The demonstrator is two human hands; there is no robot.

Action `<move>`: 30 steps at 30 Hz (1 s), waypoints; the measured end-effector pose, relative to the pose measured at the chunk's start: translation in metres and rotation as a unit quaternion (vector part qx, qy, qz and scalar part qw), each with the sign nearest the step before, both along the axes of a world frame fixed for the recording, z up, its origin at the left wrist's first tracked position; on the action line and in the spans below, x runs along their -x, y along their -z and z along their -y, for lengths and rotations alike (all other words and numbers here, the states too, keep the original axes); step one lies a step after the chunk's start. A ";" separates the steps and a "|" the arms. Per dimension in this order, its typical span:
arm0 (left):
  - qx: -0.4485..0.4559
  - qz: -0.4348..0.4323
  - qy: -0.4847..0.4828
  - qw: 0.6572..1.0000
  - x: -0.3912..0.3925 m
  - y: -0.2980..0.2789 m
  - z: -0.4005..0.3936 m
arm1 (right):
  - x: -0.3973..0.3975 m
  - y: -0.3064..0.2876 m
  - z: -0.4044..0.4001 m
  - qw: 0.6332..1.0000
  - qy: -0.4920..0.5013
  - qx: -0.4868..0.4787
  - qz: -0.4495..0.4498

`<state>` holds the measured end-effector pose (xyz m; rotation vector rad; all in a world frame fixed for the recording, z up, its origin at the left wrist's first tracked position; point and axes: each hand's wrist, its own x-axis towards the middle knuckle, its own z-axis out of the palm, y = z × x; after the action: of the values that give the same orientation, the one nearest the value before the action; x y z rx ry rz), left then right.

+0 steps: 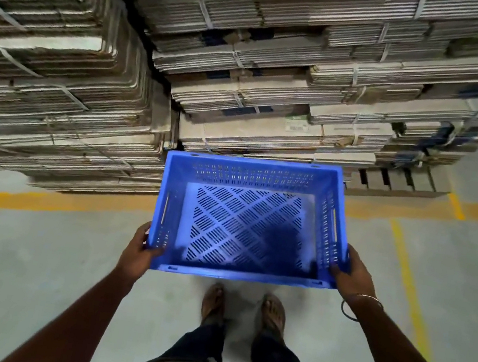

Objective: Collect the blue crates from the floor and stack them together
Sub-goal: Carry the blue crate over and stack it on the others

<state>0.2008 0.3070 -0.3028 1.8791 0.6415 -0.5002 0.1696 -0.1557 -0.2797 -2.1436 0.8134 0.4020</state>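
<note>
Smooth grey-green concrete floor (pixel 26 255) carried wide orange painted lines (pixel 45 201) and thinner yellow painted lines (pixel 410 290). Tall stacks of flattened brown cardboard sheets (pixel 282 70), bundled with pale straps, rose behind the lines. The right-hand stack sat on a slatted pallet (pixel 397 183). Lighting was dim.

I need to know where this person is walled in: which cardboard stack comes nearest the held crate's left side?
The stack of flattened cardboard on the left; its lower edge reaches beside the blue crate, unlike the strapped stack behind.
</note>
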 end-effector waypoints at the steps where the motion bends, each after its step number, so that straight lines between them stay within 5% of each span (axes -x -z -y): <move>1: -0.015 -0.004 0.003 1.000 0.005 0.004 -0.002 | 0.003 0.005 0.003 1.000 0.010 -0.006 -0.004; 10: -0.120 -0.052 -0.048 0.990 0.024 0.050 -0.015 | 0.018 0.033 0.017 0.998 0.029 0.047 -0.037; 24: -0.078 -0.061 -0.049 0.994 0.012 0.036 0.005 | 0.012 0.034 0.020 0.997 -0.003 0.065 -0.045; 30: -0.187 -0.088 0.126 0.970 0.009 0.018 0.002 | -0.002 0.033 0.029 0.996 0.011 0.042 -0.079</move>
<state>0.1920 0.3051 -0.3213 2.3087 0.6504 -0.7576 0.1721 -0.1846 -0.3130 -2.1984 0.9574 0.5390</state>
